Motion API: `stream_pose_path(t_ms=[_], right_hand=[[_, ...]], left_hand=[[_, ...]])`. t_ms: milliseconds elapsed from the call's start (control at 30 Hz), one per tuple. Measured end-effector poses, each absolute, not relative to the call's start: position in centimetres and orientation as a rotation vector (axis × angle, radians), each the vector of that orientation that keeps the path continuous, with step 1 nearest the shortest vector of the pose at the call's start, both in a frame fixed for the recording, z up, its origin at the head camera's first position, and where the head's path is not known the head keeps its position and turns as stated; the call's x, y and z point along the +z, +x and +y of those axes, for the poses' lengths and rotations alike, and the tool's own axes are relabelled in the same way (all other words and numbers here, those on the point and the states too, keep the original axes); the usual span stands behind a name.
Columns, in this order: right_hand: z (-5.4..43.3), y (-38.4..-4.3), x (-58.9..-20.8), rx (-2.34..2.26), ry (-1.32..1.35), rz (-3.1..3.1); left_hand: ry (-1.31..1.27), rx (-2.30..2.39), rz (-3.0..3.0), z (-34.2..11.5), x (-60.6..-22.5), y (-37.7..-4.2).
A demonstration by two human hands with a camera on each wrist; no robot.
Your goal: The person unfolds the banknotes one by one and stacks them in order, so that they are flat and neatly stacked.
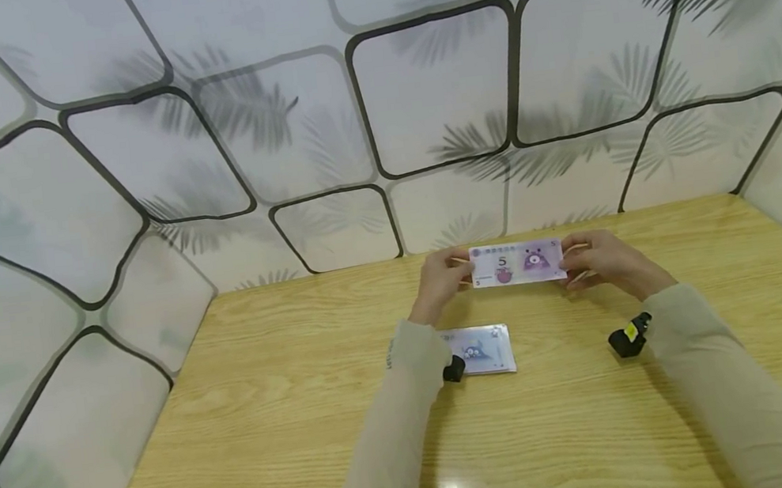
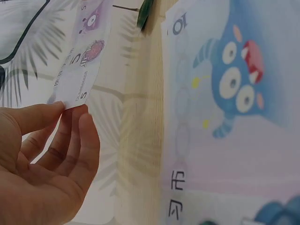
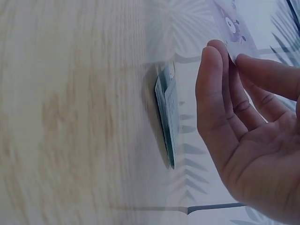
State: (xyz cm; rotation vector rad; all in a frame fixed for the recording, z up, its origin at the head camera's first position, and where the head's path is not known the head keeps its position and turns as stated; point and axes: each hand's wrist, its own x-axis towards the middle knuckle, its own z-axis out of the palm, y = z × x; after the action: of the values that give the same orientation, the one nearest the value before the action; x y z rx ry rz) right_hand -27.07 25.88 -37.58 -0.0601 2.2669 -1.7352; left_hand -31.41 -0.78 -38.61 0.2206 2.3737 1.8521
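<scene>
A purple-and-white play banknote (image 1: 518, 263) marked 5, with small cartoon monsters, is stretched level between both hands above the table. My left hand (image 1: 441, 278) pinches its left end between thumb and fingertips; in the left wrist view the hand (image 2: 51, 154) grips the corner of the note (image 2: 79, 61). At the other end, my right hand (image 1: 600, 258) pinches the note the same way, as the right hand (image 3: 253, 126) shows in its wrist view. Below the left wrist lies a stack of blue play banknotes (image 1: 490, 351) marked 10, partly covered by the sleeve.
In the right wrist view, a small bunch of greenish folded paper (image 3: 167, 117) lies on the wooden table (image 1: 294, 413). It is hidden behind my right hand in the head view. A patterned wall (image 1: 433, 96) with leaf prints stands along the table's far edge.
</scene>
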Motion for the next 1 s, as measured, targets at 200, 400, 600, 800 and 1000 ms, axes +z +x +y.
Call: stream_pose_path(t_ms=[200, 400, 600, 800, 1000], right_hand=[[25.7, -27.3, -37.7, -1.784, -0.046, 2.262], [25.3, -27.4, -38.0, -1.819, -0.069, 2.315], [24.9, -27.2, -38.1, -1.913, -0.069, 2.275], [25.0, -26.8, -38.1, -1.929, -0.083, 2.235], [24.9, -26.6, -38.2, -1.962, -0.119, 2.167]], left_hand=[[0.224, 1.925, 2.283, -1.3, -38.6, -31.3], [0.238, 1.951, 2.260, -1.9, -38.5, -31.0], [0.221, 1.948, 2.249, -2.5, -38.7, -30.8], [0.235, 1.957, 2.222, -2.9, -38.6, -30.4], [0.275, 1.965, 2.210, -3.4, -38.6, -30.1]])
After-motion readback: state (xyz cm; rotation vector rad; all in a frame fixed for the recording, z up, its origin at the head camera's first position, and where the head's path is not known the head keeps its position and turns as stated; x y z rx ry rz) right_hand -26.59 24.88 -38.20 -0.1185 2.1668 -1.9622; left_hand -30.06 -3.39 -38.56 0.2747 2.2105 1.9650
